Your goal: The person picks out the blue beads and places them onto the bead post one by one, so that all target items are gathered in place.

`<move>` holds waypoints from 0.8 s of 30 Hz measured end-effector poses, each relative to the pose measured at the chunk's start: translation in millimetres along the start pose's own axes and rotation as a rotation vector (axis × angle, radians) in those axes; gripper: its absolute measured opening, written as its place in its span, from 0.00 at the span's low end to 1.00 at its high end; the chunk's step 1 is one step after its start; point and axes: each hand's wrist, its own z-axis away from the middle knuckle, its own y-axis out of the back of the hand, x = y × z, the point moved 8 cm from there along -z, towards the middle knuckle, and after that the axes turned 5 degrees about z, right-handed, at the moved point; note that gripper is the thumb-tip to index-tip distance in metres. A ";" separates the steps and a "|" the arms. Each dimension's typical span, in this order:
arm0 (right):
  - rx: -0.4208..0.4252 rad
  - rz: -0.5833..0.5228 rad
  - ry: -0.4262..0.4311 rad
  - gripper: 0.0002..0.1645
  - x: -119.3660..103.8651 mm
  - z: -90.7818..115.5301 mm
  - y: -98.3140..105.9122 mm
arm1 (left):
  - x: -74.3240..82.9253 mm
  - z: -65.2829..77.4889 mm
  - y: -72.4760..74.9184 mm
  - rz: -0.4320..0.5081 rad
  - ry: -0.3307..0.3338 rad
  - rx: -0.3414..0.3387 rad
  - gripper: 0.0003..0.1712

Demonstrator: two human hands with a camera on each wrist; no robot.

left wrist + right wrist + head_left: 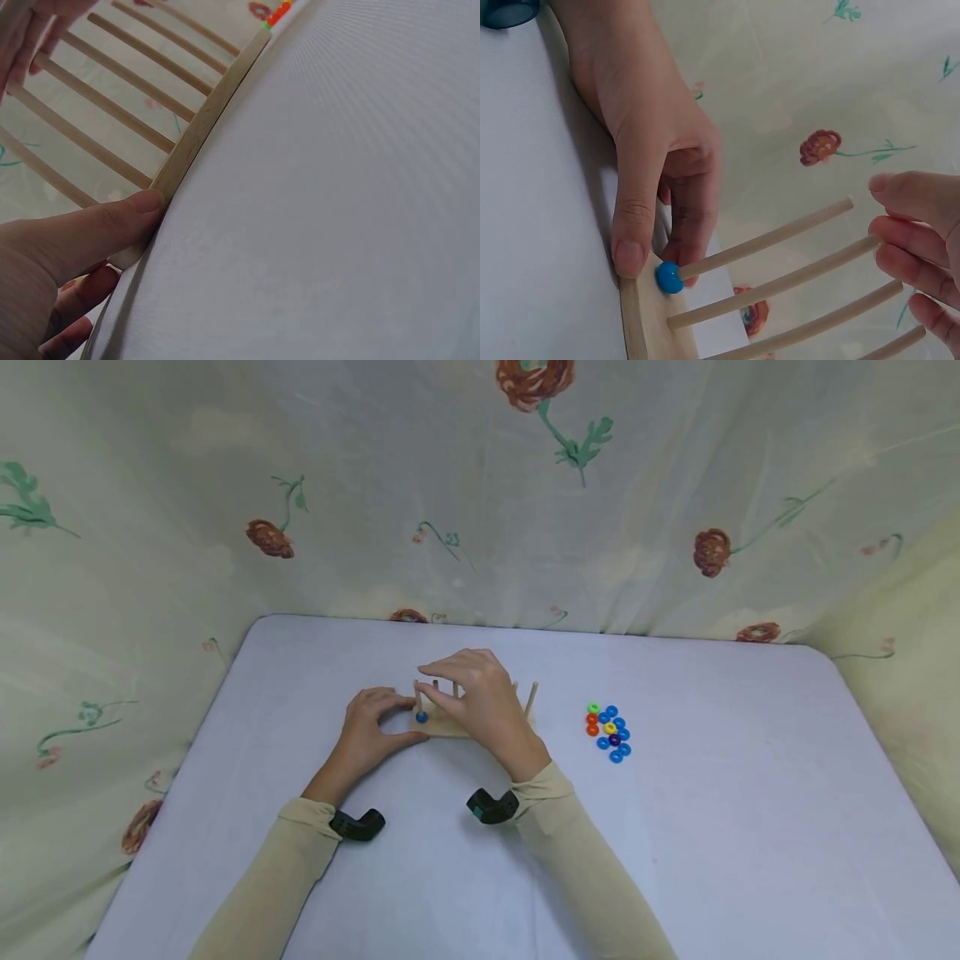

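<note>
A wooden peg board (450, 728) with a row of upright pegs lies on the table. My left hand (367, 727) grips its left end, thumb on the near edge and fingers behind, as the left wrist view also shows. One blue ring (669, 277) sits at the foot of the leftmost peg (780, 234), down against the base. Above the board is my right hand (480, 697), thumb and index finger spread apart beside the peg tops with nothing between them. In the head view this hand hides several of the middle pegs.
To the right of the board lies a loose group of small rings (616, 757), mostly blue, with orange, yellow, green and dark purple ones. A white cloth covers the table (720, 827). Behind its far edge hangs a flowered curtain (480, 527).
</note>
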 end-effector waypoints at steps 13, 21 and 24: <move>-0.032 -0.050 -0.085 0.15 17.8 12.9 37.9 | 0.2 1.0 0.6 -0.029 0.007 0.000 0.33; 0.065 -0.053 -0.120 0.15 44.1 34.9 87.5 | -0.8 0.1 1.1 -0.038 0.004 0.003 0.33; 0.085 -0.044 -0.140 0.16 55.0 45.4 101.9 | -1.9 0.6 2.3 -0.037 0.007 0.010 0.32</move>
